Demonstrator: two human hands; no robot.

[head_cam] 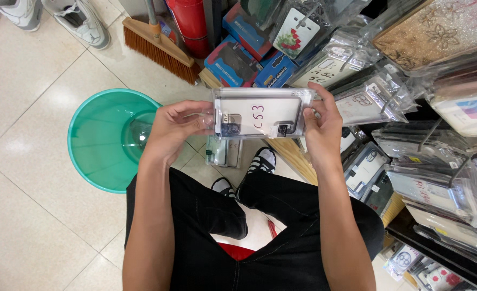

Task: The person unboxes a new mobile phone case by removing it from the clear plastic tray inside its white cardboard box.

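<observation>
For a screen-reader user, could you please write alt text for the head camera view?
Seen from above, a seated person holds a clear packaged phone case level between the left hand and right hand. A green bucket and a broom stand on the tiled floor to the left; racks of bagged phone cases fill the right.

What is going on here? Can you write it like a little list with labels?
left hand: grips the left end of the packaged phone case
right hand: grips its right end
packaged phone case: clear packet, held level above the knees
green bucket: on the tiled floor, left
broom: behind the bucket
racks of packaged cases: right side
</observation>
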